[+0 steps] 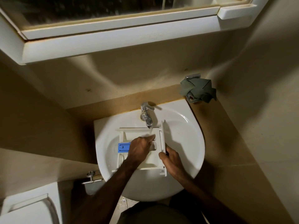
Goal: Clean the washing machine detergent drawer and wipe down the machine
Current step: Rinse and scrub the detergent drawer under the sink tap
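Both hands work in the white sink, with the detergent drawer lying across the basin under the running tap. The right hand, at five o'clock of the drawer, is closed around its front panel. The left hand presses down on the drawer's middle, fingers rubbing where the stream lands; I judge it holds nothing. A blue insert sits at nine o'clock. Wet plastic could slip from that one-handed grip and knock the basin, and water may splash off the flat surface. Farther off, a green cloth lies on the tan counter at one o'clock. A mirrored cabinet hangs at twelve in this dim, cramped bathroom.
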The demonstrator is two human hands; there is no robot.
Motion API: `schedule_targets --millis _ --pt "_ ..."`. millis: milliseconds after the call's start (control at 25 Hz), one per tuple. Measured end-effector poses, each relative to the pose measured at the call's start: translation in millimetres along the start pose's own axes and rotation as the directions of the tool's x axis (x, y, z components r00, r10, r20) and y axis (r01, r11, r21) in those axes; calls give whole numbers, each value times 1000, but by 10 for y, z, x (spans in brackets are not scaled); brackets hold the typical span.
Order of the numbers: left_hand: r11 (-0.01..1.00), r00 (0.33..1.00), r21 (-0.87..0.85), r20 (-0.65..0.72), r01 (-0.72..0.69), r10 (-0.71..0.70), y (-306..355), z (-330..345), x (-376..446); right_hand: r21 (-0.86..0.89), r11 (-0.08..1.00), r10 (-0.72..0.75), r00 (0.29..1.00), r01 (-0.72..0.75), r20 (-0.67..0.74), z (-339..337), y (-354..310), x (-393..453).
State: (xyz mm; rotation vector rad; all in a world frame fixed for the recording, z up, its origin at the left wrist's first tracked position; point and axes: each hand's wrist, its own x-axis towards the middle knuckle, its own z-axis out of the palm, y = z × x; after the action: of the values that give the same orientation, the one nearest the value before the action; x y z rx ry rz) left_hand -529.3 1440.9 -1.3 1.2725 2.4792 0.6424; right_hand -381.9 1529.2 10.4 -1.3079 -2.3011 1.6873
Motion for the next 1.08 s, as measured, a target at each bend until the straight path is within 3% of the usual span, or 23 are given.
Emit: schedule_targets --millis 160,240,320,480,680,800,960,1080 --pt "1000 999 -1 -12 30 -30 -7 -98 117 51 999 21 997 -18 -67 -43 -62 8" --pt "996 997 69 -49 -54 57 32 -116 160 48 999 20 996 -15 -85 -102 -81 24" --pt "978 991 164 10 -130 130 65 -99 231 44 999 30 995 -26 -90 -149 -94 45" --pt "993 997 93 41 -70 67 144 -121 313 77 996 49 994 -42 -97 -136 -110 63" --pt "970 999 239 28 -40 35 -29 -193 271 49 998 40 996 -36 -83 -179 -80 52" --pt "963 996 259 -33 -72 83 -107 -180 205 -6 1000 0 994 -1 -112 -176 -53 39" --pt "958 976 191 -12 -211 218 -243 -268 206 101 995 27 985 -10 -172 -211 23 72" --pt "954 985 249 19 -169 169 -228 -284 214 101 995 17 979 4 -201 -182 34 47"
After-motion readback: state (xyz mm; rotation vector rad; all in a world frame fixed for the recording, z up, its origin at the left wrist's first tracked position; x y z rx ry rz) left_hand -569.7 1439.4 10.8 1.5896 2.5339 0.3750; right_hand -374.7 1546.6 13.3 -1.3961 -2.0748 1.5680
